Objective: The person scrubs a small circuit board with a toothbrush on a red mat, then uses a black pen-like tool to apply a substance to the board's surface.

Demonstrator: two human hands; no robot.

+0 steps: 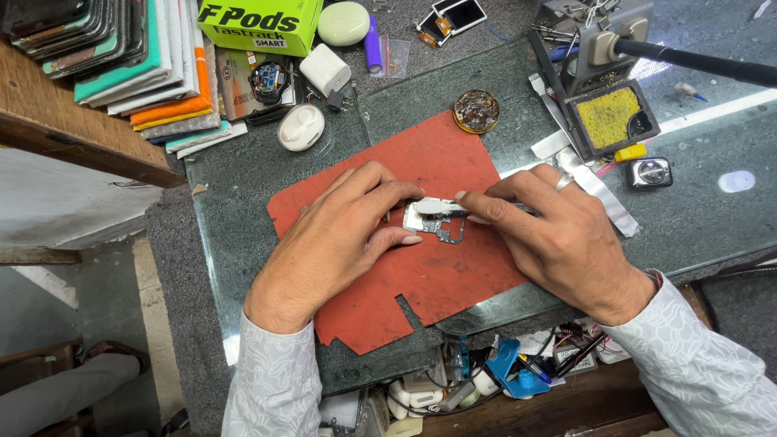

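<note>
A small phone circuit board (437,224) with a silver shield lies on a red mat (429,275) on the glass-topped bench. My left hand (340,235) presses it from the left, fingertips on the board's left edge. From the right, my right hand (558,235), wearing a ring, holds a thin metal tool (443,207) whose tip rests on the board's top. Both wrists are in white patterned sleeves.
A soldering stand with a yellow sponge (609,116) and a black handle (696,61) sits at the back right. A flux tin (476,111) lies at the mat's far edge. A green box (259,23), white earbud cases (301,127) and stacked phone covers (137,65) crowd the back left. Loose tools (518,368) fill the near tray.
</note>
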